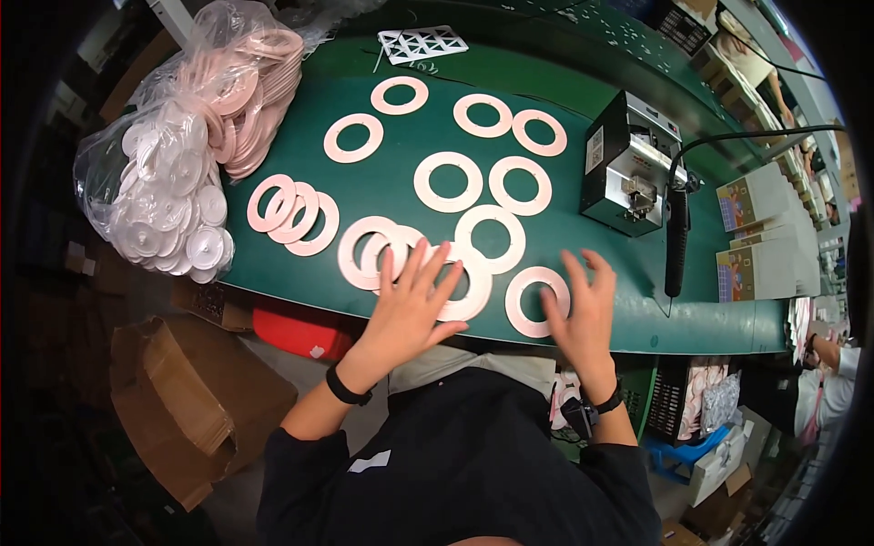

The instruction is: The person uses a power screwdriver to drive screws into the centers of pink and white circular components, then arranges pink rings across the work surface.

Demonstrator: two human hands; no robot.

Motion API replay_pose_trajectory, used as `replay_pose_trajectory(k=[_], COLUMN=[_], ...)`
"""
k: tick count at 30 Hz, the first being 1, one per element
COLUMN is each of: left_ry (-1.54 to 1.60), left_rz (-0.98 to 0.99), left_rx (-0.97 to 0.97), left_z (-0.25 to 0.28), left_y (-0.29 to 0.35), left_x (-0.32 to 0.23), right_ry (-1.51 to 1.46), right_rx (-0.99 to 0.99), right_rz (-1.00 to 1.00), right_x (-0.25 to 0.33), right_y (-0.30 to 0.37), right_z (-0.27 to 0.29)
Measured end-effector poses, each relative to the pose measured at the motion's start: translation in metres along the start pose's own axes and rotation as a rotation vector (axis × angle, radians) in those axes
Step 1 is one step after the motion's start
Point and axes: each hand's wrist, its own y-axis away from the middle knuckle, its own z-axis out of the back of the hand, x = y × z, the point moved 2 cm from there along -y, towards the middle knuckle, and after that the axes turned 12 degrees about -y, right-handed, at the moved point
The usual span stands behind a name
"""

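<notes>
Flat pale pink rings lie spread over the green tabletop (364, 196). My left hand (408, 305) is open, its fingers spread over a group of overlapping rings (350, 259) near the front edge, hiding part of them. My right hand (587, 318) is open too, with its thumb over a single ring (523, 318) and its fingers just beyond that ring's right side. Whether the thumb touches it I cannot tell. Farther back lie several separate rings (425, 182), and at the left three rings (264, 218) overlap in a row.
Clear bags of pink rings (273, 91) and white discs (164, 196) stand at the left. A black and silver machine (628, 168) is at the right, beside a black pen-like tool (676, 241) on a cable. Printed cards (756, 273) stand farther right. A white lattice piece (423, 44) lies behind.
</notes>
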Motion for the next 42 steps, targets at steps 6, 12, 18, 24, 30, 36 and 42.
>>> replay_pose_trajectory(k=[6,12,18,24,30,36,42], left_ry=[-0.017,-0.225,-0.203,-0.192,-0.047,0.024,0.04], left_rz=[-0.004,0.266,0.265,0.244,0.423,0.425,0.362], left_rx=[-0.041,-0.104,-0.138,-0.064,-0.116,-0.086,-0.032], left_z=[0.0,-0.013,-0.017,-0.01,0.013,0.022,0.037], left_y=[-0.012,-0.02,-0.036,-0.022,0.022,0.045,0.053], left_x=[0.015,0.089,0.089,0.09,0.082,0.09,0.087], right_ry=[-0.192,-0.002,0.017,0.017,-0.012,-0.156,-0.33], right_rx=[0.345,0.446,0.487,0.516,0.501,0.646,0.714], right_rz=[0.355,0.443,0.51,0.633,0.716,0.911,0.865], right_x=[0.036,0.029,0.045,0.052,0.064,0.08,0.069], right_y=[-0.015,-0.01,-0.011,-0.043,-0.077,-0.086,-0.085], right_z=[-0.032,-0.044,-0.041,-0.056,-0.082,-0.096,-0.078])
